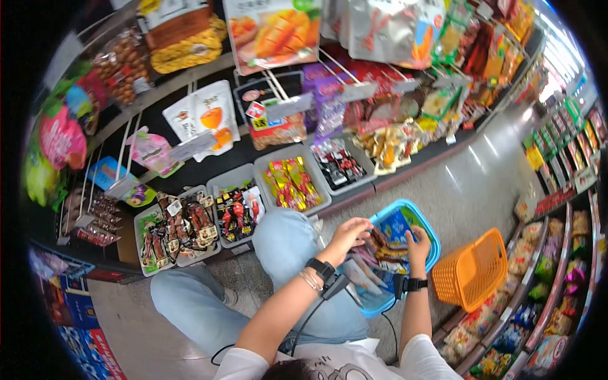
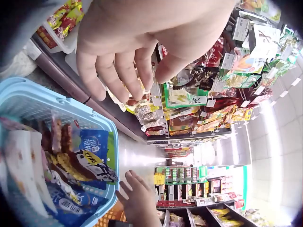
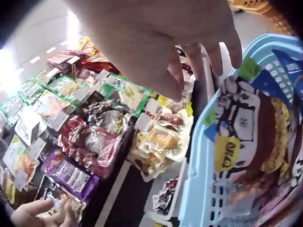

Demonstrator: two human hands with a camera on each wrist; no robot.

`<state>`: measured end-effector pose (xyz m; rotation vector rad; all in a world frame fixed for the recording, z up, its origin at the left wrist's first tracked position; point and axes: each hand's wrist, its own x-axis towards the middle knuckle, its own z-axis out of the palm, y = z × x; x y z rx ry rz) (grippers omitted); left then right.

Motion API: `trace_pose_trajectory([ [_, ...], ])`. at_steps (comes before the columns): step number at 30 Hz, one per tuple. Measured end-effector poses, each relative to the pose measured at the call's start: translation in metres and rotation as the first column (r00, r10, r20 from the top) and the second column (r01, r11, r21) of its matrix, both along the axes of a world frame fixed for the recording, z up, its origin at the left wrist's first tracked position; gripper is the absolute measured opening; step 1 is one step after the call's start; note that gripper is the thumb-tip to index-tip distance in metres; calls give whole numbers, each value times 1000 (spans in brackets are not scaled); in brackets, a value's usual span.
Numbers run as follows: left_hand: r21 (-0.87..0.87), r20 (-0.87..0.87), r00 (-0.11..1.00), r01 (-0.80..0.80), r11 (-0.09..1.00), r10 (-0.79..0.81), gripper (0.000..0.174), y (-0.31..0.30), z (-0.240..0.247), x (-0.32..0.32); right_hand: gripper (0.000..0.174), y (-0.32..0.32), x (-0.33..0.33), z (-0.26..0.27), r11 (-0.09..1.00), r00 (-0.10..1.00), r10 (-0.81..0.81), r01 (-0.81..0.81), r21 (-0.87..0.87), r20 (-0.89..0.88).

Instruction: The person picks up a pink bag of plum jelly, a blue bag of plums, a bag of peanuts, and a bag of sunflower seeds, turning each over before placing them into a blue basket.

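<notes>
Now L hand (image 1: 351, 235) & R hand (image 1: 418, 244), fingers loosely spread, are reaching over pkts (image 1: 380, 252) in centre-right blue basket (image 1: 405, 206); best keeping it level.

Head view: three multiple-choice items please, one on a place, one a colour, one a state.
1. Where is the orange basket? A on the floor beside the blue basket; B on a shelf; C on the person's knee.
2. Colour of the basket under the left hand and right hand? A grey; B blue; C red.
3. The blue basket is: A empty; B upturned; C holding snack packets.
1 A: it stands on the aisle floor next to it. 2 B: its rim shows blue around both hands. 3 C: packets fill it.
</notes>
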<state>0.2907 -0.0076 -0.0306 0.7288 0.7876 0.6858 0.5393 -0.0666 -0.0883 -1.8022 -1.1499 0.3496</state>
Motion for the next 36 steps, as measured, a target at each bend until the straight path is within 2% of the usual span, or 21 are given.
trace_pose_trajectory([
  [3, 35, 185, 981, -56, 998, 49, 26, 2, 31, -7, 21, 21, -47, 62, 991, 950, 127, -109, 80, -284],
  [6, 152, 232, 969, -126, 980, 88, 26, 12, 53, -24, 18, 36, -96, 126, 937, 878, 337, -278, 213, -339],
  [11, 287, 311, 918, -336, 897, 244, 23, 29, 112, -82, 19, 57, -170, 224, 808, 661, 589, -477, 345, -466],
  [14, 379, 372, 870, -459, 804, 322, 22, 44, 143, -117, 25, 89, -192, 249, 716, 556, 698, -555, 423, -452],
  [18, 533, 340, 848, -529, 660, 406, 22, 57, 188, -157, 30, 121, -223, 287, 624, 414, 779, -583, 520, -471],
  [20, 532, 389, 800, -599, 599, 456, 24, 61, 208, -171, 32, 126, -240, 305, 583, 307, 802, -590, 558, -513],
  [22, 518, 449, 763, -646, 561, 465, 27, 68, 220, -186, 38, 136, -255, 310, 491, 200, 849, -638, 593, -488],
  [24, 519, 472, 745, -668, 534, 472, 30, 82, 226, -202, 40, 145, -275, 315, 468, 139, 847, -652, 596, -513],
  [26, 498, 472, 683, -728, 471, 557, 33, 93, 235, -215, 44, 155, -295, 320, 414, 62, 856, -676, 610, -514],
  [28, 509, 462, 640, -758, 407, 614, 43, 99, 246, -230, 48, 169, -313, 322, 383, 46, 870, -689, 615, -490],
  [31, 504, 450, 550, -807, 309, 704, 52, 117, 259, -254, 54, 186, -337, 333, 398, 116, 881, -705, 587, -459],
  [32, 501, 445, 529, -816, 289, 723, 55, 122, 263, -260, 56, 193, -344, 337, 426, 164, 877, -701, 572, -453],
  [33, 522, 419, 558, -794, 312, 716, 65, 123, 268, -267, 58, 200, -351, 340, 454, 211, 870, -696, 556, -445],
  [36, 607, 300, 517, -752, 258, 801, 70, 135, 276, -281, 63, 220, -364, 345, 507, 310, 851, -696, 509, -425],
])
